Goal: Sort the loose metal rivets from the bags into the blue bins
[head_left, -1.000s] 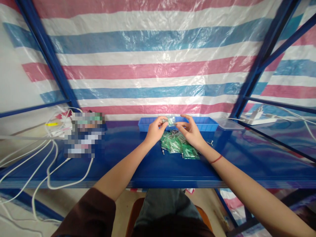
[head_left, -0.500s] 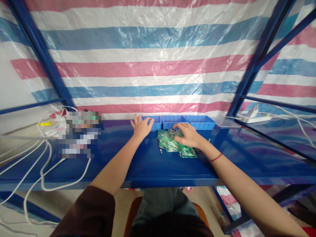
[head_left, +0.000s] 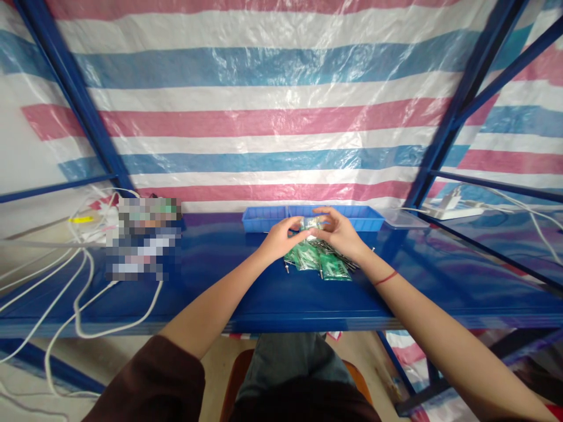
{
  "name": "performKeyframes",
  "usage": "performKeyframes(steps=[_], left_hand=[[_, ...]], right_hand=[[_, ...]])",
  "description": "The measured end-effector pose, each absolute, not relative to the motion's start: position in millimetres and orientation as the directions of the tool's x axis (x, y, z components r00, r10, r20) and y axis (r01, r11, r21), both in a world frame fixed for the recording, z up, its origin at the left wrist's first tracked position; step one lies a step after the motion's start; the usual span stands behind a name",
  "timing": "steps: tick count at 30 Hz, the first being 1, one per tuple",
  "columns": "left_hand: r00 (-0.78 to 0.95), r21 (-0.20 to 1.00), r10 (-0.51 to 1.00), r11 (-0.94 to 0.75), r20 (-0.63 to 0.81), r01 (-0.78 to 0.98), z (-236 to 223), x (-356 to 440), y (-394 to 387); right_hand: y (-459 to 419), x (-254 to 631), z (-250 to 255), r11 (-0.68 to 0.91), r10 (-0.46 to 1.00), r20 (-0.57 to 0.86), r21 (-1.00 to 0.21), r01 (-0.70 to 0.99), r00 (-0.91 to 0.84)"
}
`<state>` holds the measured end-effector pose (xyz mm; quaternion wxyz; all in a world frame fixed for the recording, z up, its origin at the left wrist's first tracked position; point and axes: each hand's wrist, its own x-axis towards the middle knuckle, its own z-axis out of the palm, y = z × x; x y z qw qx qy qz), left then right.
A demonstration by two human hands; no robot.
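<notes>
Between my two hands is a small clear-and-green plastic bag (head_left: 312,223), lifted above the pile; its contents are too small to name. My left hand (head_left: 285,235) pinches its left side. On the other side my right hand (head_left: 341,234) grips it between thumb and fingers. Beneath them lie several green plastic bags (head_left: 335,268) and loose thin metal pieces that look like rivets (head_left: 287,268). Just behind the hands stand blue plastic bins in a row, the left bin (head_left: 264,219) in plain sight and the right bin (head_left: 365,219) partly behind my right hand.
The blue table (head_left: 264,293) carries white cables (head_left: 83,293) and a blurred-out heap (head_left: 143,240) at left. A clear lid (head_left: 407,218) lies right of the bins. A white power strip (head_left: 455,210) is farther right. Striped sheeting (head_left: 281,117) hangs behind.
My left hand has moved right from the left bin to meet my right hand. My right hand has lifted a small bag off the pile, and both hands now hold it.
</notes>
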<state>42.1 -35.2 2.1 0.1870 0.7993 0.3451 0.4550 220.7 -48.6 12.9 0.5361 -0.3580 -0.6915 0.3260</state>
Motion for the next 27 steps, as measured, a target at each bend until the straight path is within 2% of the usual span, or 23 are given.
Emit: performKeyframes(steps=[3, 7, 11, 15, 18, 20, 22, 25, 27], left_hand=[[0.367, 0.749, 0.774, -0.615, 0.516, 0.246, -1.1, 44.3, -34.3], [0.342, 0.776, 0.776, -0.606, 0.529, 0.175, -1.7, 42.6, -31.0], [0.258, 0.621, 0.69, -0.722, 0.676, 0.304, 2.8, 41.6, -34.2], [0.271, 0.415, 0.508, -0.846, 0.818, 0.334, 7.4, 39.7, -37.7], [0.308, 0.361, 0.467, -0.867, 0.829, 0.343, 7.3, 38.5, -37.3], [0.285, 0.417, 0.517, -0.841, 0.807, 0.345, 5.6, 38.8, -35.9], [0.225, 0.54, 0.617, -0.778, 0.755, 0.322, 3.4, 39.8, -34.0], [0.167, 0.727, 0.77, -0.637, 0.616, 0.257, 0.7, 41.3, -31.6], [0.194, 0.802, 0.824, -0.564, 0.532, 0.197, -0.2, 42.3, -31.5]], right_hand=[[-51.0, 216.3, 12.4, 0.418, 0.901, 0.409, -0.908, 0.036, -0.145], [-50.1, 214.5, 13.5, 0.351, 0.932, 0.357, -0.933, -0.084, -0.065], [-50.5, 215.1, 17.6, 0.331, 0.943, 0.332, -0.941, -0.065, -0.002], [-55.6, 213.7, 20.2, 0.217, 0.958, 0.225, -0.974, -0.063, -0.176], [-56.1, 212.5, 18.3, 0.221, 0.942, 0.243, -0.968, -0.12, -0.23], [-54.0, 212.9, 16.3, 0.259, 0.938, 0.281, -0.957, -0.128, -0.205], [-51.4, 214.1, 14.9, 0.342, 0.92, 0.357, -0.933, -0.116, -0.161], [-48.7, 216.1, 14.1, 0.53, 0.834, 0.536, -0.844, -0.077, -0.129], [-48.1, 216.9, 13.6, 0.628, 0.767, 0.625, -0.778, -0.031, -0.145]])
